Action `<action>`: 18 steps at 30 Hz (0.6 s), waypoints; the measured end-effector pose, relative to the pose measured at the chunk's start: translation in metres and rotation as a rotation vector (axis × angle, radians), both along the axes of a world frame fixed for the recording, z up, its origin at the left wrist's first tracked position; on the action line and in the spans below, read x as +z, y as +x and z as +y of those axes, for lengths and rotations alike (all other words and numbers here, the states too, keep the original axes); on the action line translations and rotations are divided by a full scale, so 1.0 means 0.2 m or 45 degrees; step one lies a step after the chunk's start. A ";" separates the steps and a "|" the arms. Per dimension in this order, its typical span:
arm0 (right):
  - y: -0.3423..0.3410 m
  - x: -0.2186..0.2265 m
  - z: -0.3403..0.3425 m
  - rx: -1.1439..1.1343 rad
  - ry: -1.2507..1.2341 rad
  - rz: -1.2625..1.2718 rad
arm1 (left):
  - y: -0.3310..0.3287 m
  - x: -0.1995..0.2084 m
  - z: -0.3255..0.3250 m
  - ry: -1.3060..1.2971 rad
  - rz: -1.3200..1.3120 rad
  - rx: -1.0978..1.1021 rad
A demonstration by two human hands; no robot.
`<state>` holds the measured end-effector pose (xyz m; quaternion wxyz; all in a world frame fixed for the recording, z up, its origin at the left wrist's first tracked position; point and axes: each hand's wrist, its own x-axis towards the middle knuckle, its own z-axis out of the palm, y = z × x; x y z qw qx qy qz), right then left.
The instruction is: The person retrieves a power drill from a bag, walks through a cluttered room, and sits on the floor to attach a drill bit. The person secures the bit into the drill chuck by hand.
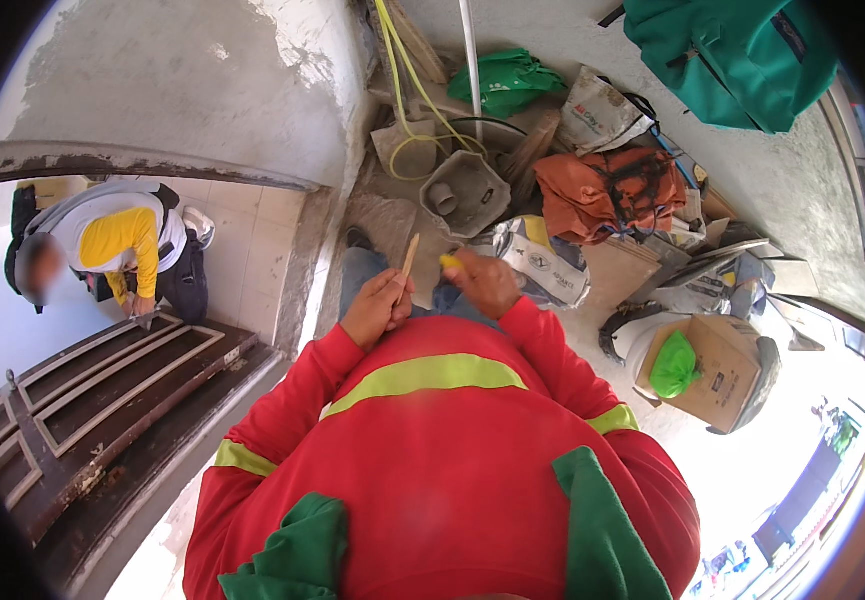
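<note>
In front of my body, my left hand (pixel 377 308) is closed around a thin, light wooden stick (pixel 409 258), which points up and away from me. My right hand (pixel 486 284) is also closed, a short gap to the right of the stick. From its thumb side pokes the end of a small yellow object (pixel 450 262); the fingers hide the rest, so its kind is unclear. Both forearms are in red sleeves with yellow-green bands.
Ahead lie a grey plastic basin (pixel 466 196), a white sack (pixel 544 262) and an orange bag (pixel 602 195). A cardboard box (pixel 720 370) stands right. On the left, another person (pixel 117 240) bends over a dark brown panelled door (pixel 102 400).
</note>
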<state>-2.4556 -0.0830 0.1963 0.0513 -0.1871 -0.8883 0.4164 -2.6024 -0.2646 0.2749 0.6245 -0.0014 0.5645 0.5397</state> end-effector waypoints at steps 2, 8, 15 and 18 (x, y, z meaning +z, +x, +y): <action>-0.05 0.08 -0.05 0.113 -0.087 0.084 | 0.01 0.02 0.02 0.005 -0.051 0.039; -0.08 0.17 -0.06 0.127 -0.039 0.097 | 0.02 0.02 0.01 -0.021 -0.079 0.064; -0.05 0.06 -0.09 -0.067 -0.006 0.186 | 0.02 0.01 -0.05 0.070 -0.077 -0.041; 0.09 -0.17 0.08 -0.361 0.159 -0.130 | 0.02 0.04 -0.07 0.055 -0.027 -0.148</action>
